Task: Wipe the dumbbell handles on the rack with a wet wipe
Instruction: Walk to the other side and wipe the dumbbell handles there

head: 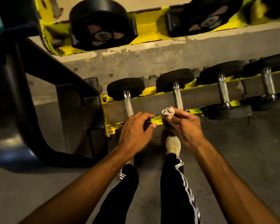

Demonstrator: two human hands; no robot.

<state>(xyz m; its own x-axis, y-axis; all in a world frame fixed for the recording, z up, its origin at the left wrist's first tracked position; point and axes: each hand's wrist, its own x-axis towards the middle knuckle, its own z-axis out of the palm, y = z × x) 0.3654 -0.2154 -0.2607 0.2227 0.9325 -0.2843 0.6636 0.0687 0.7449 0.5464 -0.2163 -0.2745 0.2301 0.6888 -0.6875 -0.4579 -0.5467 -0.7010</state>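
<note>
The yellow rack (pixel 160 118) shows two tiers. Its lower tier carries four dumbbells side by side, each with a bare metal handle spanning the two rails: the first handle (pixel 129 105) at the left, the second handle (pixel 178 99), the third handle (pixel 223 92) and the fourth handle (pixel 267 85) to the right. The upper tier holds two large dumbbells seen end-on, one large head (pixel 102 25) on the left and another large head (pixel 207 15) on the right; a further dark shape at the far right is too blurred to count. There is one wet wipe (pixel 168 110), crumpled into a small wad and pinched in the fingertips of the right grip (pixel 187 126), just above the near rail beside the second handle. The left grip (pixel 134 131) sits with curled fingers over the near end of the first dumbbell; whether it clasps anything cannot be told. Below, two legs in black striped trousers (pixel 174 183) stand on the floor (pixel 249 151), with one pale shoe (pixel 173 146) showing.
</note>
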